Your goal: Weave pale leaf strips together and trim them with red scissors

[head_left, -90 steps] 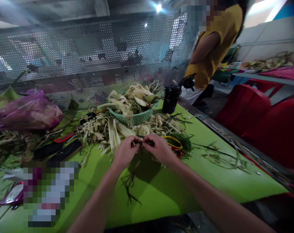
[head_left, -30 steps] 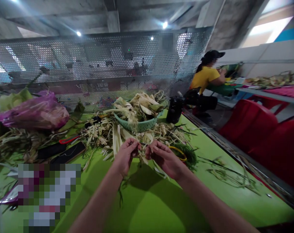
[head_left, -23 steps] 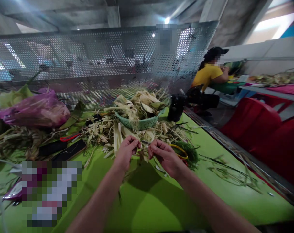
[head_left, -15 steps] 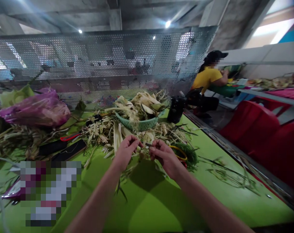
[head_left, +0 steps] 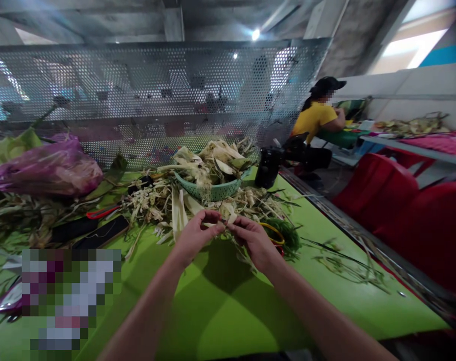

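Note:
My left hand [head_left: 194, 235] and my right hand [head_left: 254, 240] meet over the green table [head_left: 220, 326], fingertips nearly touching. Each is closed in a pinch on something thin and small that I cannot make out. Pale dried husk shows at the fingertips, but whether it is held or lies behind them I cannot tell. Just beyond my hands stands a green plastic basket [head_left: 208, 191] heaped with dried husks [head_left: 223, 155]. Loose husk scraps [head_left: 156, 200] lie around it. Yellow-handled scissors [head_left: 273, 232] rest by my right hand, next to a dark green stringy bundle [head_left: 289, 235].
A purple plastic bag [head_left: 50, 168], a phone-like dark slab [head_left: 102, 233] and a red-handled tool [head_left: 103, 211] lie left. A black cylindrical container [head_left: 267, 168] stands right of the basket. Thin stalks [head_left: 348, 265] lie right. Red chairs [head_left: 378, 185] and a seated person [head_left: 316, 118] are beyond.
My fingertips have come closer together; the thin dark strip seen between them before is now mostly hidden. The whole view has shifted slightly, so things appear a little further left.

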Action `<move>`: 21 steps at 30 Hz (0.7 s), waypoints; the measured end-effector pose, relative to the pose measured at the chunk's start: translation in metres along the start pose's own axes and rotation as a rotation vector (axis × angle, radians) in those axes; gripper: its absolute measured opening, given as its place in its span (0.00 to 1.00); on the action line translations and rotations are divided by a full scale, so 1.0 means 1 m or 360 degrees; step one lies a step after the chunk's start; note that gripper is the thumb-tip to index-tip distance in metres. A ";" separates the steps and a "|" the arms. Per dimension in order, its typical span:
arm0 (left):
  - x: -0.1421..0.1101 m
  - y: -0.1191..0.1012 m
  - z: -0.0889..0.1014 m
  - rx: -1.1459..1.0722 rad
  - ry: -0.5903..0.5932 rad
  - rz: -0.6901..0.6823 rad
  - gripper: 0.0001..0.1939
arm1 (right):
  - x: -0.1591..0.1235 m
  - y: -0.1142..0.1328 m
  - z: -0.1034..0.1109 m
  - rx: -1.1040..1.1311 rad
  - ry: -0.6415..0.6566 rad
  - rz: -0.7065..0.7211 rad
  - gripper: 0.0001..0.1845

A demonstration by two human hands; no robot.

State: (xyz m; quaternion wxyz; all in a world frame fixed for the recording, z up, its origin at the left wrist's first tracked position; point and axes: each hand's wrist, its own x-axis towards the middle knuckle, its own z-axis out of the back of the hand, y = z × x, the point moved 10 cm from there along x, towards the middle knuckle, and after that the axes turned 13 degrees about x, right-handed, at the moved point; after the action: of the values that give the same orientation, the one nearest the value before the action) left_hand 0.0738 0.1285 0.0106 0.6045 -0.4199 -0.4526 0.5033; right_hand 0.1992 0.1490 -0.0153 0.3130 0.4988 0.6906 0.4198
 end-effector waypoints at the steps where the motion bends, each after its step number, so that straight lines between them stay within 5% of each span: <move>1: 0.000 -0.002 -0.002 0.0077 0.0026 -0.0043 0.18 | 0.000 0.001 0.001 0.0004 -0.0007 0.0013 0.14; 4: 0.001 -0.005 -0.003 0.0272 -0.0003 -0.0135 0.16 | -0.001 0.005 0.000 -0.0005 0.0014 0.0058 0.12; 8: 0.003 0.008 -0.003 0.0347 -0.0032 0.0025 0.12 | -0.002 0.012 -0.002 -0.0098 0.0005 0.0159 0.10; 15: -0.003 0.030 -0.024 -0.0199 0.0178 0.0364 0.12 | -0.002 0.017 -0.007 -0.0290 0.0115 0.0346 0.06; 21: -0.002 0.025 -0.018 -0.0362 0.0070 0.0346 0.12 | 0.002 0.017 -0.007 -0.0361 0.0112 0.0279 0.10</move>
State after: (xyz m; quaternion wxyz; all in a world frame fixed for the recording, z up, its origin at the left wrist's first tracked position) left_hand 0.0851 0.1288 -0.0176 0.5049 -0.5430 -0.4452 0.5020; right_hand 0.1997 0.1520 0.0026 0.3052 0.5036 0.6031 0.5381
